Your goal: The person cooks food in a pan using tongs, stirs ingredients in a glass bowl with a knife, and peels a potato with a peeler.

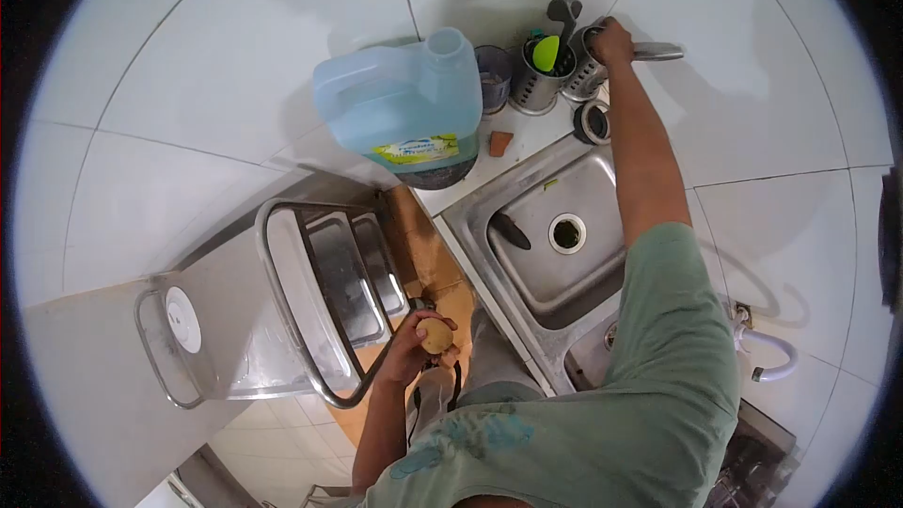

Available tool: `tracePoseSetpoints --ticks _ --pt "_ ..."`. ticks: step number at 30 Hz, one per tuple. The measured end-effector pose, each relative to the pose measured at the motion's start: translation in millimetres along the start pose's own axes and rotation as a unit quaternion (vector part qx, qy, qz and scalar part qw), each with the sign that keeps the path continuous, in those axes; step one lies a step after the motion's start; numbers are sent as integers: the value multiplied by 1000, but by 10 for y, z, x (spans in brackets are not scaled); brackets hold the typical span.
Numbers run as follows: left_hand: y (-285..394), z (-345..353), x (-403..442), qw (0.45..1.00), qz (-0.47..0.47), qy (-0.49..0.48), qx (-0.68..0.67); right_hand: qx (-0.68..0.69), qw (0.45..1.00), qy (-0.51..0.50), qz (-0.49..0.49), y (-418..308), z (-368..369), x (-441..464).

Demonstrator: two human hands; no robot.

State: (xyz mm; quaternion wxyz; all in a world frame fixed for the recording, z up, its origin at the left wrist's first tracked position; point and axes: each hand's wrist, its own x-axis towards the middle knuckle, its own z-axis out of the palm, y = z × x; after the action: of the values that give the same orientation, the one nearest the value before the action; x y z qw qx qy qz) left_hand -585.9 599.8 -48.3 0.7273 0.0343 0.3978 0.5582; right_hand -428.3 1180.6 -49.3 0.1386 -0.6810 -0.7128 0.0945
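At the lower middle of the head view, my left hand [406,355] is closed around a round tan potato [435,335], held away from the sink's left side. My right arm stretches across the sink to the back of the counter. There, my right hand [611,43] is at the mouth of a perforated steel utensil holder [585,80]; its fingers are partly hidden there. Beside it stands a second utensil holder [539,91] with a bright green utensil [546,53] and a dark one. A metal piece [658,52] sticks out to the right behind my wrist.
A steel sink [536,296] holds a dark elongated object [510,230] near its drain [567,233]. A large blue jug [404,103], a clear cup [493,78] and a reddish-brown block [500,143] stand on the counter. A metal rack [268,273] is at left.
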Motion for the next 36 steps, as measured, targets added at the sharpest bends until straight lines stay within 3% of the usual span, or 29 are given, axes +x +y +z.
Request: tracePoseSetpoints --ticks 7,10,13,16,17,19,22,23,26,28,30,32,35,36 --pt "-203 -80 -46 1000 4 9 -17 -20 999 -11 32 42 -50 155" --pt "-308 -100 -26 999 17 -3 -32 38 998 33 26 31 37 134" --pt "-292 0 -35 999 7 -5 -46 -71 997 -12 6 54 149 282" --pt "-266 44 -37 999 5 11 -53 84 977 196 -24 -259 -201 -35" --pt "-274 40 -37 998 7 18 -52 122 963 195 -138 -342 -328 -114" --pt "-215 18 -40 999 1 26 -33 194 894 179 -362 -503 -452 -222" --pt "-191 -5 -39 999 0 41 -16 46 913 -175 -366 -707 -324 -165" --pt "-184 -6 -32 999 2 44 -10 -49 845 -44 -531 -632 -189 -55" --pt "-130 70 -18 999 24 36 -23 -133 845 -103 -507 -615 106 244" --pt "-158 35 -7 999 24 21 -29 -148 836 -65 -525 -639 149 290" --pt "-171 15 -61 999 21 11 -34 -132 864 -115 -472 -684 81 242" --pt "-176 25 -102 999 20 0 -39 -89 904 -243 -339 -897 -359 -9" --pt "-281 -105 -194 999 33 2 -32 -57 881 -95 -461 -674 -220 277" --pt "-289 -120 -251 998 46 0 -41 -39 875 -93 -473 -658 -278 341"
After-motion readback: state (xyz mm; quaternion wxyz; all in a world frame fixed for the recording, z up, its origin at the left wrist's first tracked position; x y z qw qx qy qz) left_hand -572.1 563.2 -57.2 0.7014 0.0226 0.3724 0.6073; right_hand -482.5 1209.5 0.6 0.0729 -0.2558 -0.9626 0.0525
